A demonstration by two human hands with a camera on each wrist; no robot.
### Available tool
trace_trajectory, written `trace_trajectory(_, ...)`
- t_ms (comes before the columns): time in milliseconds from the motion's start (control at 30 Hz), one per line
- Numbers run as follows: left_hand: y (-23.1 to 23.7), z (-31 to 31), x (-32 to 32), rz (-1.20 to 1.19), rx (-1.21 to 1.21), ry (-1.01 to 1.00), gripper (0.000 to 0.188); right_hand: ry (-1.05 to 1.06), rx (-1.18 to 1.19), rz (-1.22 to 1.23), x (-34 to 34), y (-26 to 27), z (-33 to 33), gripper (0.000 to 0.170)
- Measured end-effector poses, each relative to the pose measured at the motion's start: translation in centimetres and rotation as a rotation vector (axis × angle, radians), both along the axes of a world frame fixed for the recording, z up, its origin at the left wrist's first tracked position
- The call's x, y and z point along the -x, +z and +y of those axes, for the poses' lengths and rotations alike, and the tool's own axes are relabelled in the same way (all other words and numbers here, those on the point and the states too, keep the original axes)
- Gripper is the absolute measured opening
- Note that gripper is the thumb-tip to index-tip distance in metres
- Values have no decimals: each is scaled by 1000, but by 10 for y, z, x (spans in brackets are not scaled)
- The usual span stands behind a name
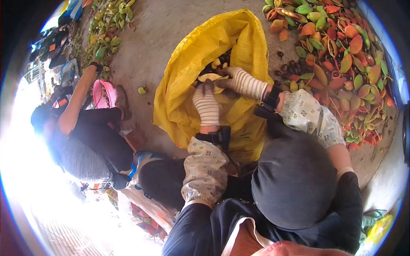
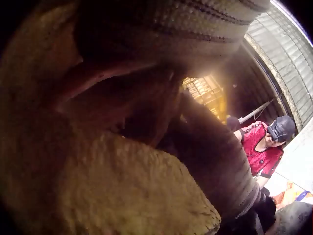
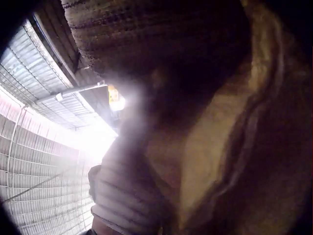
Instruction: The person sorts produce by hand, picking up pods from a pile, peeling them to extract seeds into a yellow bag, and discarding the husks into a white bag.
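Note:
My two hands wear striped knit gloves and meet over the mouth of a yellow woven sack [image 1: 179, 64]. Between them is a split seed pod [image 1: 209, 77], pale yellow on its inner side. From below, the left hand [image 1: 206, 104] grips the pod with its fingers at the near edge. My right hand [image 1: 247, 82] comes from the right and pinches the pod's right end. Inside the sack, dark seeds and pale pieces [image 1: 217, 63] lie just beyond the fingers. Close up, the pod [image 2: 132, 186] fills the lower left wrist view; its pale inside [image 3: 208, 147] shows in the right wrist view.
A large heap of red and green pods [image 1: 341, 64] lies on the floor at right, with loose dark seeds [image 1: 292, 68] beside it. More green pods [image 1: 109, 38] lie at upper left. Another person [image 1: 85, 128] sits at left near a pink basket [image 1: 103, 94].

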State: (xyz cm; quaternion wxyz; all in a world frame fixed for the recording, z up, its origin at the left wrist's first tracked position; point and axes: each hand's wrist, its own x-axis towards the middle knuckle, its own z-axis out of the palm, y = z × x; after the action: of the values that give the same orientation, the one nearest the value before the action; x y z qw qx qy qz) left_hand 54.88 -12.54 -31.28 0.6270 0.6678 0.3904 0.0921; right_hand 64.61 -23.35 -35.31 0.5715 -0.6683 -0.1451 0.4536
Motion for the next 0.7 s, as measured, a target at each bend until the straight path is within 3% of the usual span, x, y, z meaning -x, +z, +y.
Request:
trace_trajectory(33,0,1,0,-65,98,53,32,11,-15,-2,-2,5,-2,55)
trace_trajectory(133,2,4,-3,-178,298,-34,36,60,-21,-3,-3,12,-6,55)
trace_trajectory(200,12,6,-5,-149,417,-99,41,245,26,-185,-13,15,-7,54)
trace_trajectory(267,1,14,-14,-120,264,-232,43,405,100,-272,-20,21,-6,51)
trace_trajectory(500,-19,8,4,-119,307,-148,50,520,395,-390,-12,42,13,49)
trace_trajectory(533,-20,8,5,-106,302,-125,51,372,302,-547,3,14,17,50)
trace_trajectory(700,-20,3,0,-67,306,-14,47,293,248,-663,14,-2,20,47)
